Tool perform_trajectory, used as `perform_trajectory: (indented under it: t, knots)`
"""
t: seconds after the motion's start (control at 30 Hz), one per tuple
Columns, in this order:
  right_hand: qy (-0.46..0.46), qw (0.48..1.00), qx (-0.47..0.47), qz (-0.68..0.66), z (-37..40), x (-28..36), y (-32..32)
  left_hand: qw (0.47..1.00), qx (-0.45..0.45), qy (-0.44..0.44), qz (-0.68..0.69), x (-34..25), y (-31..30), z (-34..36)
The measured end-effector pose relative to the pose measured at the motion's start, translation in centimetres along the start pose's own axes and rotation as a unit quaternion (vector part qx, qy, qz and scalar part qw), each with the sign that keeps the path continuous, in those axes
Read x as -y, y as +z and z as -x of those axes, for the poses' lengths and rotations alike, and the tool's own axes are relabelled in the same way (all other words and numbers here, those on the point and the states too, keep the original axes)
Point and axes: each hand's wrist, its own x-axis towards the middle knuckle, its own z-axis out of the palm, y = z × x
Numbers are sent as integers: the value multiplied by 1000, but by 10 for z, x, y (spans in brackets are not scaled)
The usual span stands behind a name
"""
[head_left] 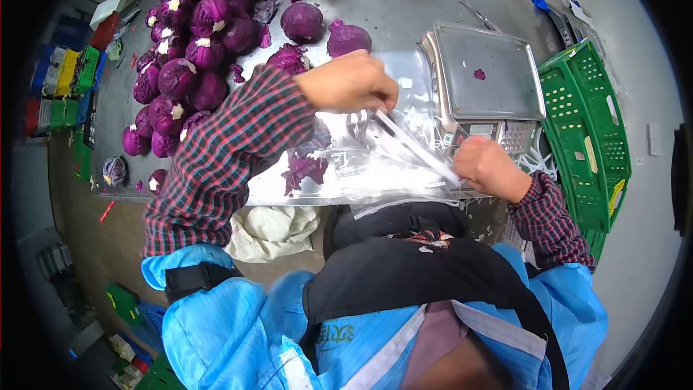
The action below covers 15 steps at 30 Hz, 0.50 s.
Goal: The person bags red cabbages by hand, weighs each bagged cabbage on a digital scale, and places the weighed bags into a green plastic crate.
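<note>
Both left hand (350,81) and right hand (491,167) are clenched on a plastic bag (415,152), apparently unfilled; piled cabbages (209,14) lie unbagged.

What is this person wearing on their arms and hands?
The left hand and right hand are bare, no gloves. Long checked sleeves in red and dark tones reach the wrists, coming out of a light blue striped overgarment.

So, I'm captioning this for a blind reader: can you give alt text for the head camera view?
A person's left hand and right hand hold clear plastic film stretched between them over a steel table. A pile of red cabbages lies at left, a weighing scale and green crate at right.
</note>
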Motion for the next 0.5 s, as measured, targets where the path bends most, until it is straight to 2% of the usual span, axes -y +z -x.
perform_trajectory:
  t: [0.03, 0.07, 0.1, 0.13, 0.17, 0.2, 0.27, 0.3, 0.37, 0.5]
  knots:
    - [42, 999, 15, 5, 5, -5, 0, 984, -84, -10, 155, 4, 5, 6]
    - [62, 997, 45, -26, 3, -5, -17, 975, -118, -24, 186, 3, 16, 12]
    - [65, 997, 40, -27, -2, -9, -25, 977, -126, -34, 170, 1, 31, 19]
    - [121, 978, 3, -169, -9, -13, -30, 975, -142, -41, 166, -11, 36, 21]
    - [173, 935, -32, -308, -16, -15, -34, 972, -158, -49, 166, -21, 41, 23]
    - [176, 934, -32, -308, -29, -13, -38, 969, -189, -48, 151, -29, 43, 24]
    - [226, 914, -153, -299, -63, 0, -40, 968, -212, -45, 129, -40, 46, 26]
    - [227, 914, -154, -299, -75, 7, -32, 965, -237, -44, 103, -45, 48, 27]
    - [203, 856, -112, -462, -93, 18, -14, 961, -249, -62, 100, -51, 54, 29]
    - [193, 896, -99, -388, -104, 38, -10, 945, -323, -47, 21, -61, 61, 35]
